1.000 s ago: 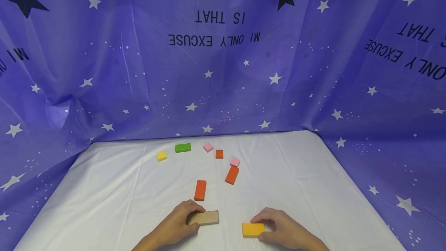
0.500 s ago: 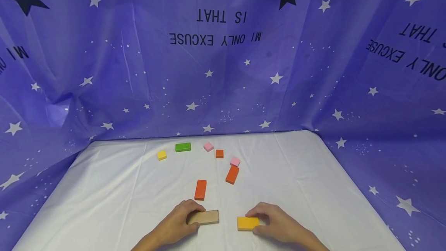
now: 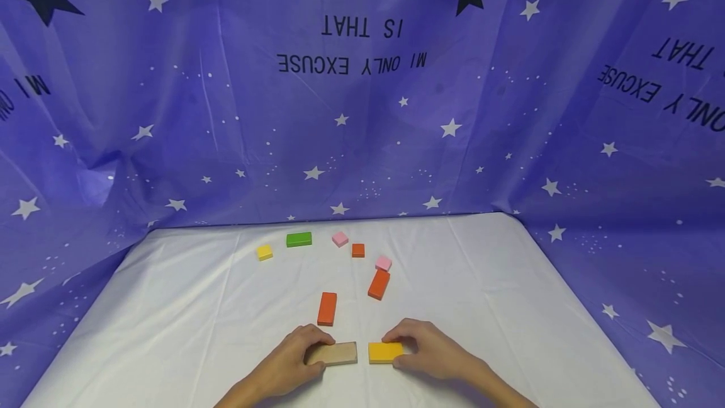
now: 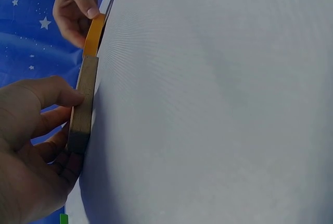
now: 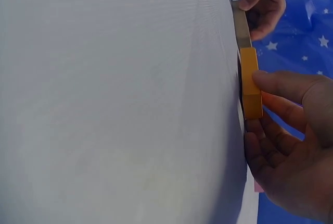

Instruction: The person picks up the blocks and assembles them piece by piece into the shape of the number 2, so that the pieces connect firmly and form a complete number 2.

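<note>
In the head view, my left hand [image 3: 291, 361] grips the left part of a plain wooden block [image 3: 338, 353] between thumb and fingers. My right hand [image 3: 433, 350] pinches a yellow-orange block [image 3: 384, 352] by its right end. A narrow gap of white cloth separates the two blocks, which lie nearly in line. From the left wrist, the wooden block [image 4: 83, 104] shows its long edge, with my thumb against it. In the right wrist view the orange block [image 5: 251, 81] has my thumb on its near side and fingers behind.
Beyond the hands lie a red block [image 3: 326, 308] and another red block [image 3: 379, 284] touching a pink cube [image 3: 383, 263]. Farther back are a small red block [image 3: 358, 250], a pink block [image 3: 340, 239], a green block [image 3: 299, 240] and a yellow block [image 3: 264, 252]. A starry purple curtain [image 3: 362, 112] borders the white table [image 3: 170, 307].
My right hand has slid the yellow-orange block left and slightly away from me, narrowing the gap to the wooden block. My left hand and its block have stayed put.
</note>
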`<state>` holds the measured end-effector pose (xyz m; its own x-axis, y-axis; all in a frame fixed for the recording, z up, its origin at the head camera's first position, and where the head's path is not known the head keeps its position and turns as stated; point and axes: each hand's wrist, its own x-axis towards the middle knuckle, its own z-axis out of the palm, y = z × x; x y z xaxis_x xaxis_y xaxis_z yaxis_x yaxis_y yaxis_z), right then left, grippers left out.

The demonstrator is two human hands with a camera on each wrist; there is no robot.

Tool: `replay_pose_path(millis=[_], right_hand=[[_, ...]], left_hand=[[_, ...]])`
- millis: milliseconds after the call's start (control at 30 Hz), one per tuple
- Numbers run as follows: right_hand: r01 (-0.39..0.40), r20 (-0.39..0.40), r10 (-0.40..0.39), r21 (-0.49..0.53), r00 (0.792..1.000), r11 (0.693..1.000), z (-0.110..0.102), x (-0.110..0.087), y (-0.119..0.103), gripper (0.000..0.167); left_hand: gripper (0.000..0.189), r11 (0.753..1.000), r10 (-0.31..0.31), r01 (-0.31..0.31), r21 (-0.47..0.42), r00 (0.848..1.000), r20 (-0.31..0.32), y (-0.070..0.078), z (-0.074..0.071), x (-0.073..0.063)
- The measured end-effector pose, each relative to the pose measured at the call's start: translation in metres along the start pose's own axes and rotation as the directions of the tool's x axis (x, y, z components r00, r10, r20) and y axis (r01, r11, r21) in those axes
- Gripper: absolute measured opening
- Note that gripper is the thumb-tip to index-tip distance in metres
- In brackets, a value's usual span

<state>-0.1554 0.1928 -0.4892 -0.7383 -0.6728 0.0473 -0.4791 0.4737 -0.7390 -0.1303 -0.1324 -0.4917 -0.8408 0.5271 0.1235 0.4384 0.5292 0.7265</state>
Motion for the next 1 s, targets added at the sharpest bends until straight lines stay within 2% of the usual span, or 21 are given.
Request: replay_pose_path(millis=[233,533,733,1000], right_hand=[[0.026,0.000,-0.026,0.000,1.000,1.000,0.007,0.015,-0.004,0.030],[-0.023,0.027,0.023,-0.020,0.999,1.000,0.008,0.024,-0.008,0.030],[-0.025,0.006,0.025,-0.025,1.000,0.999,0.014,0.029,-0.013,0.028],[-0.102,-0.057,0.098,-0.073,0.994,0.992,0.030,0.036,-0.023,0.028]], left_hand=[[0.031,1.000,-0.002,0.002,-0.009,1.000,0.000,0.001,0.000,0.000],[0.030,1.000,-0.007,0.007,-0.017,1.000,0.010,0.001,0.000,0.001],[0.031,1.000,0.016,-0.016,-0.007,1.000,-0.004,-0.001,0.000,0.000],[0.032,0.999,0.025,-0.026,-0.020,1.000,-0.006,-0.003,0.001,-0.001]])
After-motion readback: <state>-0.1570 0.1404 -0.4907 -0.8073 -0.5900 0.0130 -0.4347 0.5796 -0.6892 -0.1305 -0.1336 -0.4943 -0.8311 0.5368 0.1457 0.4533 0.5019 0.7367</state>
